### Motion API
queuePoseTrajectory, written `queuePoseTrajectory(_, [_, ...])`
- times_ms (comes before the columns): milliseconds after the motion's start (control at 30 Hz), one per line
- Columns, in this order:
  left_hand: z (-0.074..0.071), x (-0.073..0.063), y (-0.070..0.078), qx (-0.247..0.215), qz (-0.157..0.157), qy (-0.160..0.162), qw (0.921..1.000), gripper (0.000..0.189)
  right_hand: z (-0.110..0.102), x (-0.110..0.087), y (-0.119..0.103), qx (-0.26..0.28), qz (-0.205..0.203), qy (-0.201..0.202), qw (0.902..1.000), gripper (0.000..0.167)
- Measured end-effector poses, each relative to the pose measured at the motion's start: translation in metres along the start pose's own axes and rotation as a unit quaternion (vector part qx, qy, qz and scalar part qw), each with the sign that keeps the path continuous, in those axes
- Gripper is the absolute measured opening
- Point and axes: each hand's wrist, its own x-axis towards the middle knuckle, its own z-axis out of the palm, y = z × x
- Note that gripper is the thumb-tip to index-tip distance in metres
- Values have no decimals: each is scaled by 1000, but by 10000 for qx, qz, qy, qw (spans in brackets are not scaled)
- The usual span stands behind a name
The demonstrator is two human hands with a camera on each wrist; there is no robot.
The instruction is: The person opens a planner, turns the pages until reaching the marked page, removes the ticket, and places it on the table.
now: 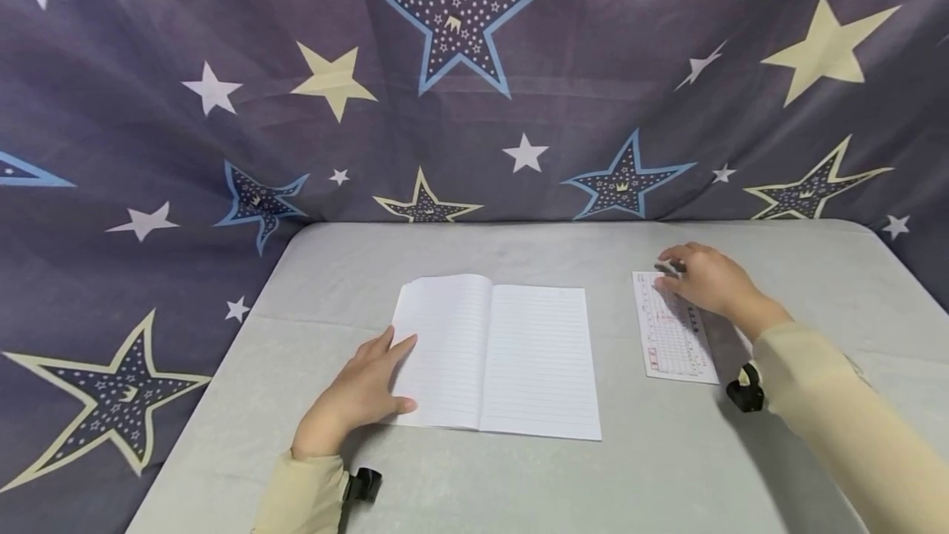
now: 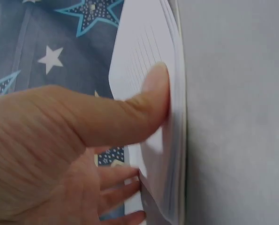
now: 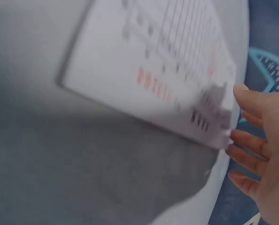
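An open lined notebook (image 1: 539,361) lies on the table, both pages blank. My left hand (image 1: 363,386) rests at its left edge with fingers spread. In the left wrist view the thumb (image 2: 155,93) presses on the lined page, near the stacked sheet edges. To the right lies a white printed form pad (image 1: 670,344) with a ruled grid and red and black print. My right hand (image 1: 708,277) is at its far end, thumb over the pad and fingers at the far edge. The right wrist view shows the fingertips right at the rim of the form pad (image 3: 148,75).
The grey-covered table (image 1: 460,484) carries both items, with a strip of table between them. A dark star-patterned cloth (image 1: 563,56) hangs behind and along the left side. Black wrist mounts (image 1: 745,390) sit at both sleeves.
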Motion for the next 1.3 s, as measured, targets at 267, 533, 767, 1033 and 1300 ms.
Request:
queuePoseTrajectory(267, [-2,0,7,57,-270,44,9996,84,0,-30,-45,181,-509,265,9982,43])
queuePoseTrajectory(533, [-1,12,2,-640,-536,476,9954,79,24,-78,-95,129,-1398,478,9889,42])
queuePoseTrajectory(767, [1,23,5,-1065,-974,796,9863,81,43,-113,-126,-157,-1481,-98,9888,65])
queuePoseTrajectory(1033, [1,26,-1,-1479,-1166,789,9789,86,54,-121,-137,-255,-1077,-589,9921,79])
queuePoseTrajectory(1300, [-4,33,-2,-1826,-1476,620,9701,86,56,-122,-137,-256,-1066,-484,9928,80])
